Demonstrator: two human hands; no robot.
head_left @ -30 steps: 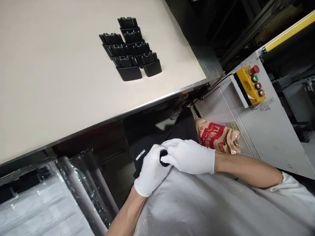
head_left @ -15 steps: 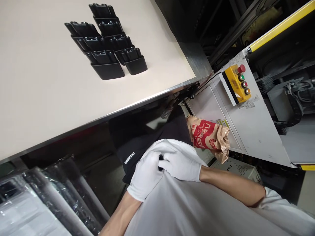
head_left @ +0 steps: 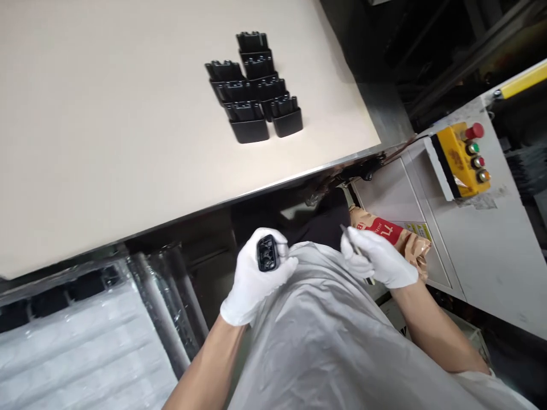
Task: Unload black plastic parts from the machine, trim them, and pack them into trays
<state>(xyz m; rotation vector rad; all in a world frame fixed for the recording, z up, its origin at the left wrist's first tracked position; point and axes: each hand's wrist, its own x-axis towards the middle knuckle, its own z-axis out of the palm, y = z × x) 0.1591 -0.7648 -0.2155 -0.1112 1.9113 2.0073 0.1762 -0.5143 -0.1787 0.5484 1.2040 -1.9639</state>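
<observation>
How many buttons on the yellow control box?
4 on the yellow control box: a red mushroom button, a green button, a red button, an orange button, in one row.

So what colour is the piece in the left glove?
Black: a small plastic piece, in head view.

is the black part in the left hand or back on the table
In the hand: the gloved fingers of the left hand grip the black part above the floor side, off the table and apart from the stack.

Crumpled brown-and-red paper bag (head_left: 382,232): white Chinese character on red band, "九" likely, rest cut off. Small yellow-white sticker (head_left: 417,230) on pale grey metal panel (head_left: 382,191): too small to read.
</observation>
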